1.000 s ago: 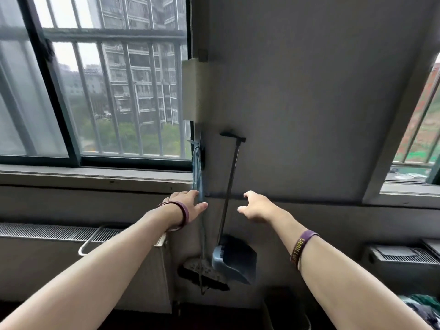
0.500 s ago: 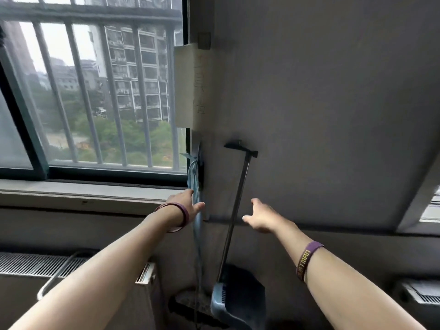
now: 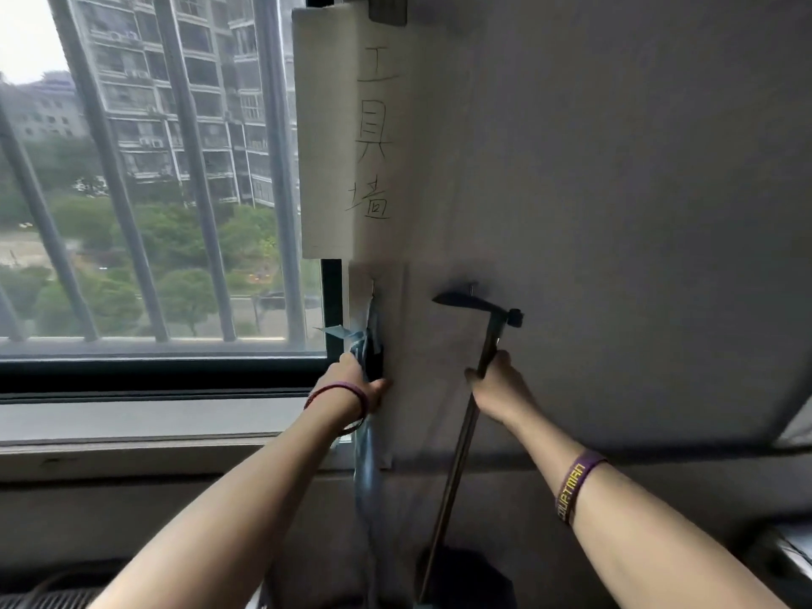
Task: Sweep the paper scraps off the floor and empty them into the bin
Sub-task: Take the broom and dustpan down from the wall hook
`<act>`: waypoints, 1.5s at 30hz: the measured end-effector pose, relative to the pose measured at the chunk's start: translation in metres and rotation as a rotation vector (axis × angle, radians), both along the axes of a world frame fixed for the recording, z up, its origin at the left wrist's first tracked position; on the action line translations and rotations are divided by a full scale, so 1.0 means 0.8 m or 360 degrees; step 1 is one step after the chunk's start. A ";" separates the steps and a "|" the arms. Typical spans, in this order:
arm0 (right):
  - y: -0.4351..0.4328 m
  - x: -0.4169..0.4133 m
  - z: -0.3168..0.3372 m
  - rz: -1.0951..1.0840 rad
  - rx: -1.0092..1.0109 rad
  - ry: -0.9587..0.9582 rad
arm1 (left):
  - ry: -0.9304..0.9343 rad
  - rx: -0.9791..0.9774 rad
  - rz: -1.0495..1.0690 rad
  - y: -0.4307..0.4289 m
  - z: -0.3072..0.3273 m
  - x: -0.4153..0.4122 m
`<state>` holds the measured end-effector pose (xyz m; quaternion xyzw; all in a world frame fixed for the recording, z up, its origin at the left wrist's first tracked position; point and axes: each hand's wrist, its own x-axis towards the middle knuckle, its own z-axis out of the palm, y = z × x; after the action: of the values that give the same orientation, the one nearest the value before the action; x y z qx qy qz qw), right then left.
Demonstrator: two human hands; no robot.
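Both tools hang upright on the wall beside the window point(image 3: 154, 191), long axes near vertical, each hooked at the top and running down past the hands.

The right hand point(image 3: 498, 389) is wrapped around the dustpan pole point(image 3: 461, 450) just below its black handle point(image 3: 465, 301), which sits over a wall hook. The pole leans slightly, its top to the right and its foot to the left, down to the dark dustpan point(image 3: 465, 578) at the bottom edge of the view.

The left hand point(image 3: 356, 384) is curled around the broom handle point(image 3: 365, 468), a blue-wrapped shaft just left of the pole, under a paper sign point(image 3: 334, 138). How tightly its fingers close cannot be told; they are hidden behind the shaft.

Since each hook lies above its hand, my judgement is that the coming move is a lift straight up along each shaft to clear the hook, then out from the wall. Each hand is already on its own tool, neither crossing. No scraps or bin are in view; the sweeping itself is not yet begun.
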<state>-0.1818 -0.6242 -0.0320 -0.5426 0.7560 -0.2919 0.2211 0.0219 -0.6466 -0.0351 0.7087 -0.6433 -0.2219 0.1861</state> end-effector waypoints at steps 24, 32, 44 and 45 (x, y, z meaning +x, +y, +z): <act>0.117 -0.054 0.065 0.0023 -0.0412 -0.0007 | 0.0705 -0.0536 -0.0660 0.129 0.073 -0.127; 0.245 -0.142 0.088 0.0015 -0.0408 -0.0047 | 0.0668 -0.0130 -0.1420 0.233 0.079 -0.224; 0.497 -0.309 0.057 -0.0453 -0.0295 -0.0235 | 0.0538 0.0396 -0.1736 0.438 0.047 -0.414; 0.521 -0.323 0.055 -0.0489 -0.0284 -0.0226 | 0.0569 0.0445 -0.1749 0.459 0.044 -0.430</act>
<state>-0.4406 -0.2077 0.0123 -0.4164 0.7835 -0.4257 0.1777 -0.3222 -0.2794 -0.0003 0.2413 -0.8393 -0.4842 0.0544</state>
